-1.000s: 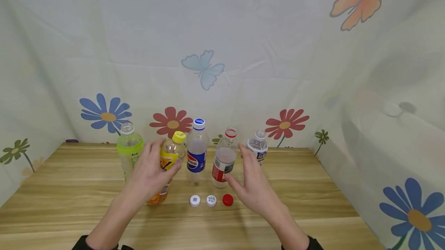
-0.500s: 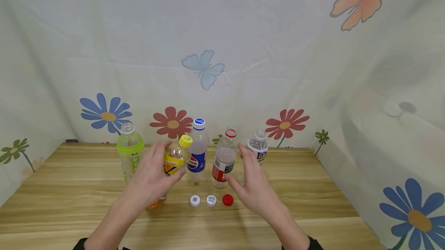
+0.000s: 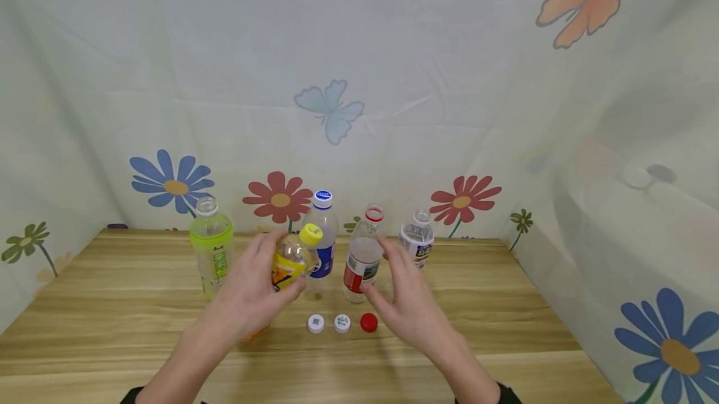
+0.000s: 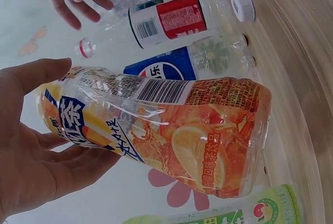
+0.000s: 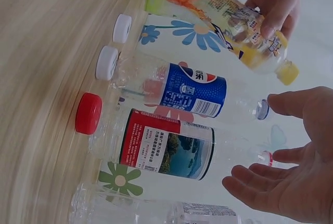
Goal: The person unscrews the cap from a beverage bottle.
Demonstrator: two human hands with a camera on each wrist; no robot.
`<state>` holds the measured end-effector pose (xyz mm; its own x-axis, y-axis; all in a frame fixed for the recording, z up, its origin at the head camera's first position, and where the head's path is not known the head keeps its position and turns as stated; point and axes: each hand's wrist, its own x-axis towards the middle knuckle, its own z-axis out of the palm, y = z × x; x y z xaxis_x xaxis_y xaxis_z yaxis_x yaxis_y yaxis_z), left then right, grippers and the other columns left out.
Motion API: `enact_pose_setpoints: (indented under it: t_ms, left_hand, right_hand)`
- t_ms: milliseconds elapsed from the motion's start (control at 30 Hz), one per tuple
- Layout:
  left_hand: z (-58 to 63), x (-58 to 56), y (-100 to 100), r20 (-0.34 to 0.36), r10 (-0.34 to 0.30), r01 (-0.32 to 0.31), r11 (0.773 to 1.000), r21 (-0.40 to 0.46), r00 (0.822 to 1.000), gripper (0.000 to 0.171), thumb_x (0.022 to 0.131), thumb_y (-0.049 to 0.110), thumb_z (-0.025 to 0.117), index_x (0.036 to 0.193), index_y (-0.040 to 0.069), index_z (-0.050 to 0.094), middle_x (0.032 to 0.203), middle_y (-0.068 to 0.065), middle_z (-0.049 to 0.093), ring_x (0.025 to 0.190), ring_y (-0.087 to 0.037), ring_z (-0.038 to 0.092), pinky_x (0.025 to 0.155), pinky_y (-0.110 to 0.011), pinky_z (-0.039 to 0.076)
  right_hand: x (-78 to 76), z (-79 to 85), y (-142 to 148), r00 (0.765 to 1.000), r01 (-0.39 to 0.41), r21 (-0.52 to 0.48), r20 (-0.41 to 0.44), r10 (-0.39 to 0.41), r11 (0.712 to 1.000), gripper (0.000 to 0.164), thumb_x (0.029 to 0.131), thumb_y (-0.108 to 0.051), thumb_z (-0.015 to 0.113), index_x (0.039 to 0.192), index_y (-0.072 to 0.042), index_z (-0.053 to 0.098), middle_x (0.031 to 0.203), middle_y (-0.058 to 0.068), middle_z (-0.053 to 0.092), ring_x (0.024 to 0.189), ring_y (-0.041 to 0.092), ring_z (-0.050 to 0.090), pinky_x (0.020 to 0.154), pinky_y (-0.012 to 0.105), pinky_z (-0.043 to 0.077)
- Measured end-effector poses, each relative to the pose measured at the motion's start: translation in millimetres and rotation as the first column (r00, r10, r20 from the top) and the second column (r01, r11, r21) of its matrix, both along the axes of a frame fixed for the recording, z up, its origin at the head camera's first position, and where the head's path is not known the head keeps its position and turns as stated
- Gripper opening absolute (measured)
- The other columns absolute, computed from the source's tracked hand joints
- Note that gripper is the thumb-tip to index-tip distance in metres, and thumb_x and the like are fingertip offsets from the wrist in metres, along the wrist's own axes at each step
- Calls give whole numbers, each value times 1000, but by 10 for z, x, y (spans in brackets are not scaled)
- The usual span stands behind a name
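Observation:
My left hand (image 3: 244, 295) grips an iced tea bottle (image 3: 288, 268) with a yellow cap (image 3: 311, 235) round its upper part. The bottle leans right, its cap on; orange slices show on its label in the left wrist view. My right hand (image 3: 412, 304) is held with fingers spread and holds nothing. Beside its fingertips stands an uncapped bottle (image 3: 354, 279) with a red and white label; in the head view I cannot tell whether they touch. Behind the iced tea bottle stands a blue-labelled Pepsi bottle (image 3: 322, 260), capped in white and blue.
Three loose caps lie in a row on the wooden table (image 3: 477, 341): a white cap (image 3: 316, 323), another white cap (image 3: 342, 323) and a red cap (image 3: 369, 322). A green-labelled bottle (image 3: 212, 248) and a clear bottle (image 3: 417, 245) stand uncapped at either end. A flowered curtain (image 3: 387, 160) hangs behind.
My left hand has tilted the iced tea bottle further right, its cap now in front of the Pepsi bottle. My right hand has stayed nearly still.

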<state>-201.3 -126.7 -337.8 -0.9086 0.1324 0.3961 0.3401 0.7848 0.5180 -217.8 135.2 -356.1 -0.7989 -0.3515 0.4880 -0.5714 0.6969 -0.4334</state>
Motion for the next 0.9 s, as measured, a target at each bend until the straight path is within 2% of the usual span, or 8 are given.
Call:
enact_pose_setpoints:
  t_ms: [300,433,567,900]
  left_hand:
    - [9,56,54,22,-50,50,999,-5,998,77,82,32,80,143,8,40,130,-5,47,116,-25,54,94,-40,47]
    - [16,87,81,25,-78,79,996,-28,997,79,81,34,82,144,10,41,132,-3,47,117,-23,54,94,-38,48]
    - [21,115,113,23,-98,99,994,-55,995,81,78,33,84,144,10,43,130,-1,48,112,-21,55,92,-33,49]
    - [24,184,199,69,-115,122,987,-105,991,78,76,33,86,142,18,47,117,10,49,102,-8,56,87,-22,50]
  right_hand:
    - [39,31,-22,997,-70,-41,16,71,997,68,91,-22,72,148,-10,37,141,1,46,117,14,52,88,26,49]
    - [65,43,-32,994,-111,-59,18,112,992,60,91,-22,73,143,-13,45,137,-7,49,114,8,52,85,23,49]
    - [89,42,-50,989,-151,-79,-2,151,985,55,90,-21,74,138,-17,49,129,-15,51,109,3,52,82,21,49]
    - [146,64,-107,972,-233,-145,-58,227,962,51,90,-13,73,136,-17,51,120,-16,55,104,5,55,77,21,51]
